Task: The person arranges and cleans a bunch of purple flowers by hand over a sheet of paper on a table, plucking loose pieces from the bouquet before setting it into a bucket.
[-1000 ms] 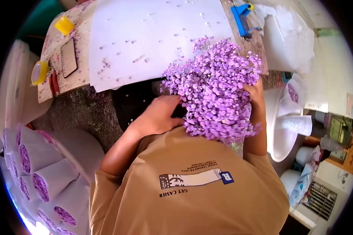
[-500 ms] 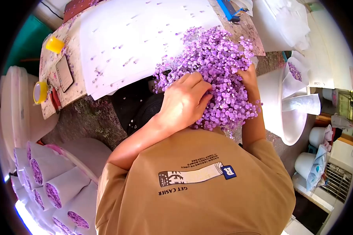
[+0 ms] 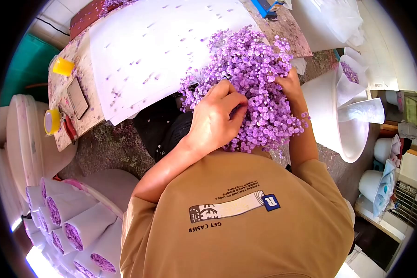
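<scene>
Brown shirt: printed, nearest the view.

Left hand: at the near-left side of the purple flower bunch; thumb and fingers bent close together against the blossoms, though whether they pinched a sprig could not be told.

Right hand: curled about the bunch's right flank, fingers partly hidden among blooms, and apparently bore it.

Purple flower bunch: held before the chest, right of the left fingertips, between both hands; its longer axis ran from chest towards table; stems mostly hidden.

Left tub: contained many paper-wrapped purple bunches, blooms outward.

Right tub: contained one wrapped bunch and a pale sleeve, contents unclear.

Table: bore white sheets with scattered petals, a phone, red-handled cutters, and yellow tape.
</scene>
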Available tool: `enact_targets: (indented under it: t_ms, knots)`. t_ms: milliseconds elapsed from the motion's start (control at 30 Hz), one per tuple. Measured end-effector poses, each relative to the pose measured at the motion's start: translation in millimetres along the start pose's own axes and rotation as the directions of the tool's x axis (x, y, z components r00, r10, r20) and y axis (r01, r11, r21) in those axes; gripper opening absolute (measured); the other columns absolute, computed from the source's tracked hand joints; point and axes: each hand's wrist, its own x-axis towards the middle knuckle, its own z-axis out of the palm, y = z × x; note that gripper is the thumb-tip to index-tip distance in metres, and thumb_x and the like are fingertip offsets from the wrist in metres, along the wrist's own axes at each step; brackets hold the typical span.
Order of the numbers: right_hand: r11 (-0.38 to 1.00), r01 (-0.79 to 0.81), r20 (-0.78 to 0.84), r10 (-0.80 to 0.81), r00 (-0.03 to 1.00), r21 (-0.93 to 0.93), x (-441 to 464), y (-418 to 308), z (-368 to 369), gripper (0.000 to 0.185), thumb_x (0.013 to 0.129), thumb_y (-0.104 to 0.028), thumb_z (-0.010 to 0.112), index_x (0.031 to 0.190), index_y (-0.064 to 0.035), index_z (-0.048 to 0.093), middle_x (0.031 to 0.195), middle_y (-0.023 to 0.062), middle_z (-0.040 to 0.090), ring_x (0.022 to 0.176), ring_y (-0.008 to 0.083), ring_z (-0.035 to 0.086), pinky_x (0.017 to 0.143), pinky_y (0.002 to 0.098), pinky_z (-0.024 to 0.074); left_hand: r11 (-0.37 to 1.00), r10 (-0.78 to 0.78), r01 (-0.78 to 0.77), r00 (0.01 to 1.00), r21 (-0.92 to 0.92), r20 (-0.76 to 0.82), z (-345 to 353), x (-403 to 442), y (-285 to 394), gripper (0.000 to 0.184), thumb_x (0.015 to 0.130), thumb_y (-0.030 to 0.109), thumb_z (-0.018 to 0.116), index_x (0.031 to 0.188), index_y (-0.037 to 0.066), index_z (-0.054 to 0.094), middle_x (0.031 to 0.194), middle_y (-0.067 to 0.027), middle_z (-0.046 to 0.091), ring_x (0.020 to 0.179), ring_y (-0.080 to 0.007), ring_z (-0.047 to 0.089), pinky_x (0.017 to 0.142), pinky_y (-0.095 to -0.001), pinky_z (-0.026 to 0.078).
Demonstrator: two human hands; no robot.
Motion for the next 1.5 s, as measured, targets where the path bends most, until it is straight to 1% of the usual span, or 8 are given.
enact_targets:
  t_ms: [167,267,500,700,867,1067,1233,1500]
  knots:
    - [1.0,-0.015,-0.021,0.015,1.0,0.003,0,0,1,0.04,0.079,-0.015,0.075,0.114,0.0014,0.067,0.104,0.0059,0.072,0.094,0.0171,0.065,0.089,0.0343,0.0503,0.893,-0.245,0.277,0.96,-0.356,0.132,-11,-5,0,0.007,0.082,0.0,0.072,0.089,0.002,0.069,0.082,-0.0025,0.057,0.074,-0.0112,0.056,0.066,-0.0253,0.044]
    - [1.0,-0.013,-0.016,0.013,1.0,-0.001,-2,-2,2,0.04,0.078,-0.016,0.075,0.114,0.0014,0.067,0.103,0.006,0.072,0.093,0.0172,0.065,0.088,0.0341,0.0503,0.468,-0.418,0.436,0.875,-0.768,0.243,-17,-12,-6,0.004,0.09,0.0,0.065,0.093,0.003,0.067,0.085,0.0016,0.059,0.077,-0.0048,0.05,0.069,-0.0217,0.041]
    - [0.999,-0.03,-0.008,0.03,1.0,0.022,-2,-7,5,0.035,0.08,-0.012,0.073,0.112,0.0013,0.068,0.103,0.0061,0.072,0.093,0.0167,0.065,0.088,0.0339,0.0506,0.989,-0.108,0.111,0.994,-0.095,0.034,-9,-11,4,0.011,0.083,0.001,0.071,0.093,0.002,0.069,0.083,-0.0097,0.062,0.07,-0.0229,0.063,0.06,-0.0348,0.05]
    - [0.999,0.008,0.015,-0.008,1.0,0.042,-1,-2,2,0.039,0.083,-0.019,0.077,0.114,0.0017,0.067,0.105,0.0065,0.072,0.095,0.0164,0.065,0.088,0.0335,0.0507,0.992,-0.021,0.023,1.0,0.126,-0.012,1,-8,7,0.018,0.077,0.0,0.078,0.094,0.0,0.07,0.089,-0.0136,0.061,0.078,-0.0292,0.065,0.069,-0.0353,0.052]
    - [1.0,0.005,0.022,-0.005,1.0,0.005,-2,1,-1,0.041,0.083,-0.021,0.076,0.115,0.0016,0.066,0.106,0.0071,0.072,0.095,0.0173,0.065,0.089,0.0347,0.0497,0.985,-0.07,0.069,0.998,-0.157,-0.004,-4,-7,0,0.01,0.08,0.001,0.074,0.089,0.002,0.069,0.084,-0.0083,0.06,0.072,-0.0233,0.062,0.06,-0.0329,0.048]
    - [1.0,-0.003,-0.001,0.003,1.0,-0.016,1,11,-3,0.045,0.081,-0.026,0.076,0.114,0.0018,0.066,0.105,0.0087,0.072,0.095,0.0184,0.065,0.089,0.035,0.0494,0.319,-0.445,0.686,0.718,-0.654,0.536,-30,-7,6,0.007,0.094,0.005,0.062,0.094,0.001,0.068,0.086,0.0013,0.061,0.072,-0.006,0.051,0.065,-0.0209,0.039]
    - [0.999,0.008,0.016,-0.007,1.0,-0.037,1,5,1,0.042,0.081,-0.025,0.076,0.113,0.0016,0.068,0.103,0.0084,0.072,0.094,0.0189,0.065,0.088,0.035,0.0498,0.935,-0.212,0.28,0.934,-0.218,0.288,-8,-18,13,0.012,0.087,0.006,0.067,0.098,0.002,0.069,0.082,-0.0113,0.065,0.069,-0.0237,0.064,0.062,-0.0353,0.051]
    - [0.999,0.013,0.004,-0.013,1.0,-0.052,1,0,2,0.037,0.081,-0.023,0.075,0.108,0.0016,0.069,0.1,0.0085,0.073,0.092,0.0185,0.066,0.086,0.0353,0.0505,0.998,-0.04,0.03,0.976,0.051,0.213,-2,-18,19,0.01,0.08,0.007,0.071,0.089,0.004,0.069,0.086,-0.0118,0.06,0.077,-0.0352,0.065,0.064,-0.0439,0.053]
